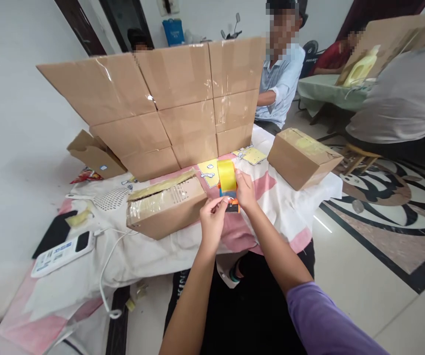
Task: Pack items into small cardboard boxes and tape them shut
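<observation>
A tape dispenser (232, 207) with orange, blue and black parts is held up above the front of the table, and a wide roll of yellow tape (227, 175) sits on it. My right hand (245, 190) is closed around the right side of the roll and dispenser. At the dispenser's lower left edge, my left hand (213, 213) pinches with thumb and forefinger, seemingly on the tape's loose end; the exact grip is too small to make out. Just left of my hands lies a closed cardboard box (168, 207) with tape along its top and small punched holes.
A tall folded cardboard screen (190, 98) stands behind my hands. To the right is another taped box (301, 158). A white power bank (62, 252) with a cable, a white perforated paddle (112, 199) and an open carton (97, 153) are leftward. A co-worker (282, 84) sits beyond.
</observation>
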A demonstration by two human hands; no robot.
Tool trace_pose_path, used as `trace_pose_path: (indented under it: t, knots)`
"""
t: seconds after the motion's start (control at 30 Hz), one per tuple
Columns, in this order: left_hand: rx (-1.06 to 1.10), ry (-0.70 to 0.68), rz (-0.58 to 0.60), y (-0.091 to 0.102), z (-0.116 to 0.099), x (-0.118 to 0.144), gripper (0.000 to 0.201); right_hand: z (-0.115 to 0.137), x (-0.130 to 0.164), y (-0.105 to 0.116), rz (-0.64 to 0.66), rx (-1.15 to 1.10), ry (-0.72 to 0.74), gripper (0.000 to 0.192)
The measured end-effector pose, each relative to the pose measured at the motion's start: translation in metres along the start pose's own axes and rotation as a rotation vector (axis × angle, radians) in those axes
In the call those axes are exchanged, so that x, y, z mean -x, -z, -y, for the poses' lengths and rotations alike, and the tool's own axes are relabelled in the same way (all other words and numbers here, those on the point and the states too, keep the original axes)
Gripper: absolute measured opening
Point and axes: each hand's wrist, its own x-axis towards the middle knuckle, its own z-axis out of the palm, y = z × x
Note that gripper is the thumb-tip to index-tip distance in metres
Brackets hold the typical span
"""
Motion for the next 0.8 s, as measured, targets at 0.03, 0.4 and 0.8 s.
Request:
trace_pose_path:
  t: [0.03,0.4,0.8]
  knots:
    - [-0.012,-0.018,-0.022,-0.001,0.001,0.004,0.028,-0.006,0.004,0.001,-0.026,0.006,-0.012,0.056]
    - [-0.114,0.112,0.04,-0.005,-0.005,0.03,0.032,-0.034,-0.028,0.025,-0.298,-0.079,-0.044,0.048]
    - [0.073,0.361,0.149,-0.012,0.008,0.04,0.034,-0.023,-0.016,0.043,-0.28,-0.018,-0.01,0.053]
